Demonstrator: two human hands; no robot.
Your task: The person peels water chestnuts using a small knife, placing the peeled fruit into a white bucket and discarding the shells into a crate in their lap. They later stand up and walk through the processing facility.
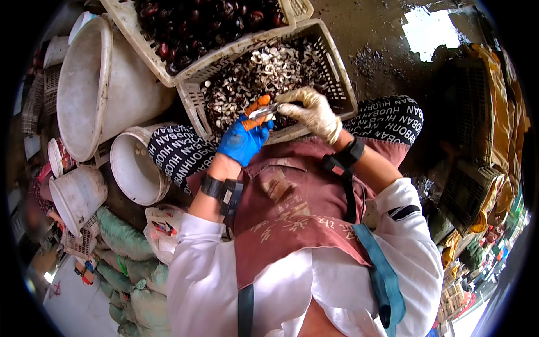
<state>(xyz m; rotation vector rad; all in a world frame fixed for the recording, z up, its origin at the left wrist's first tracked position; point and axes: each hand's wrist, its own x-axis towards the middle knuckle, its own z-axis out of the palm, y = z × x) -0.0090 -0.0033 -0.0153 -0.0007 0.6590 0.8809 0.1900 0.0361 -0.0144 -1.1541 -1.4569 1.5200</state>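
My left hand [245,136] wears a blue glove with orange covers on some fingers. Its fingers are closed round a small pale water chestnut [270,117], mostly hidden by the fingers and the tool. A cream glove covers my right hand [314,114], which grips a small shiny metal peeler [262,112] against the left fingers. Both hands are over the near edge of a pale plastic crate [343,84]. White and dark peelings [281,64] fill much of it. Beyond, another crate [163,70] holds many dark red water chestnuts [210,22].
To the left, a large white tub [104,84] lies tipped near a white bucket [115,168] and another bucket [70,196]. Green sacks [126,236] are stacked at lower left. Dark crates [469,191] and orange-brown sheeting [508,123] stand at right. The floor [370,33] is wet, with scattered bits.
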